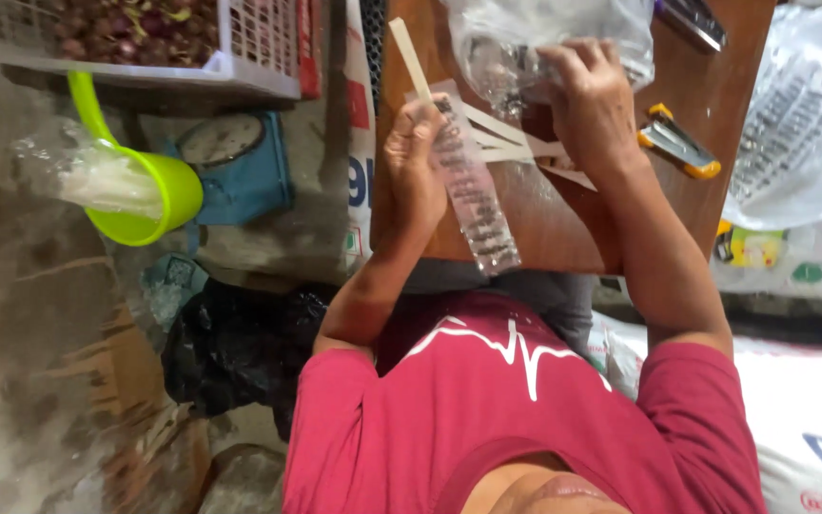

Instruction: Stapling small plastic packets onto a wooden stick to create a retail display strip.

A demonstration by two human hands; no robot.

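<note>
Grips | left hand (pixel 416 157) clenched on plastic strip (pixel 476 205) | right hand (pixel 590 107) at clear bag (pixel 497 48), closure unclear

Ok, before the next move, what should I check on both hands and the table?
1. Left hand grips the long clear packet: ok.
2. Packet lies wholly on the wooden table: not ok, its end overhangs the near edge.
3. Right hand is at the clear bag: ok.
4. Right fingers hold something: cannot tell.
5. Yellow stapler lies apart from both hands: ok.
</note>
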